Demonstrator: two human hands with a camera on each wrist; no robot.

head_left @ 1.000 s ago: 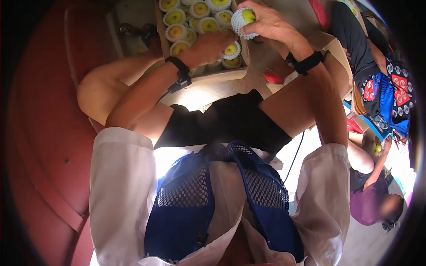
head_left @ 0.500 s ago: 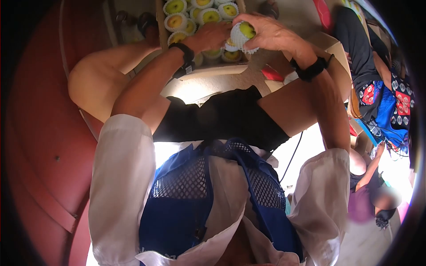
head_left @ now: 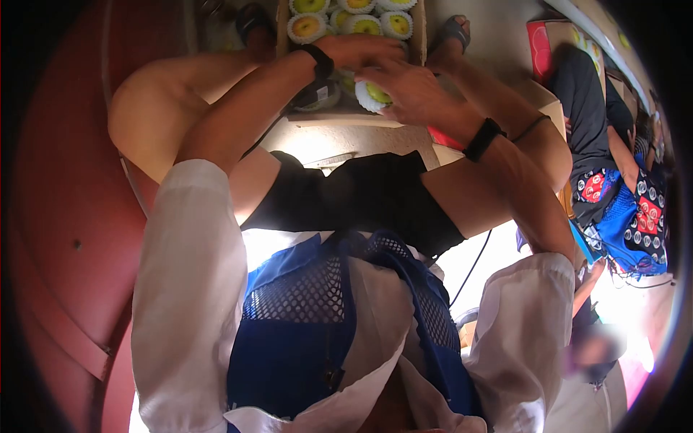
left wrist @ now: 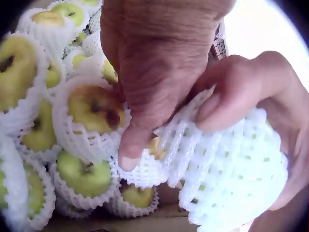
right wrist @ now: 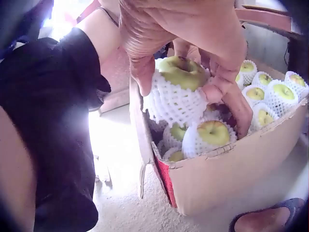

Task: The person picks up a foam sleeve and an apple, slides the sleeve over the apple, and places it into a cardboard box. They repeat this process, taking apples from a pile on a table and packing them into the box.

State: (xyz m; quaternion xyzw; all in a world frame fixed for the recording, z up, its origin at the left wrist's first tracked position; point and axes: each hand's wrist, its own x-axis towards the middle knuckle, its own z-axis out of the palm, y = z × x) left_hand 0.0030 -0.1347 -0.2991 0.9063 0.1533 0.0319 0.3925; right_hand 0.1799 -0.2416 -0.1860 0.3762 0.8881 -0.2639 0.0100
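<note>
In the head view my right hand (head_left: 426, 97) grips a green apple (head_left: 377, 94) in a white foam net above the box's near edge; the right wrist view shows thumb and fingers round this apple (right wrist: 181, 79). My left hand (head_left: 361, 52) reaches over the box with fingers extended. In the left wrist view, its thumb (left wrist: 133, 150) touches the foam net of a lower apple (left wrist: 147, 169), and its other fingers are hidden. Beside that hand's fingers (right wrist: 239, 111), a netted apple (right wrist: 212, 134) sits in the box in the right wrist view.
The cardboard box (right wrist: 231, 169) holds several netted apples (head_left: 307, 27). My bare legs flank it, and a sandalled foot (head_left: 451, 43) is beyond its right side. Another person (head_left: 613, 180) sits at the right, near another box. A red surface (head_left: 65, 216) fills the left.
My right hand has lowered the netted apple toward the box's near edge. My left hand has shifted slightly right and up in the head view. The box appears farther up in that view.
</note>
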